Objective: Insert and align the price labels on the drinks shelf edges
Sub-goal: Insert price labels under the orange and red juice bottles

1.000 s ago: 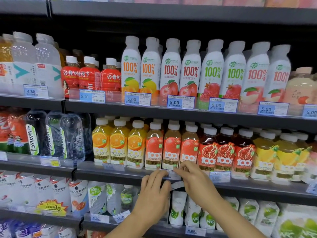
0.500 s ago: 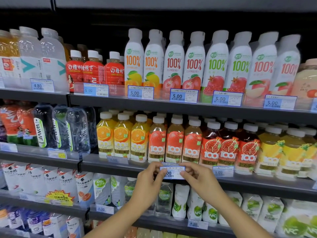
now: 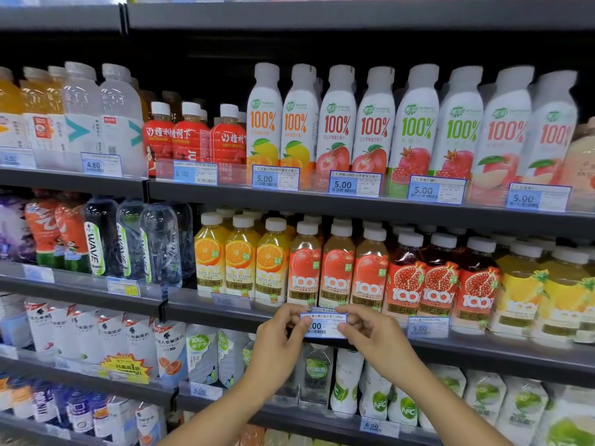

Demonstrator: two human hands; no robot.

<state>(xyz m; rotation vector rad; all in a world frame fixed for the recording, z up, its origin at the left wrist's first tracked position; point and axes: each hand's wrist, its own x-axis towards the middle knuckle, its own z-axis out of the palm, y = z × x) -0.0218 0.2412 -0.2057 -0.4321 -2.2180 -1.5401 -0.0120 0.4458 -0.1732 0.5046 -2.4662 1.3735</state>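
A blue and white price label [image 3: 323, 325] is held flat against the dark front edge of the shelf [image 3: 483, 350] below the apple juice bottles [image 3: 336, 272]. My left hand [image 3: 278, 344] pinches its left end. My right hand [image 3: 375, 338] pinches its right end. My fingers hide part of the price. Labels reading 5.00 sit in the clear strip to the left [image 3: 230, 300] and to the right [image 3: 426, 326] on the same shelf.
The shelf above [image 3: 322, 202] carries tall white 100% juice bottles [image 3: 338, 123] with a row of price labels [image 3: 354, 185]. Water bottles [image 3: 157, 243] stand at left. Pouch drinks [image 3: 376, 391] fill the shelf below my hands.
My hands have lifted the label from under the shelf edge up against its front. The camera has come closer to the shelf.
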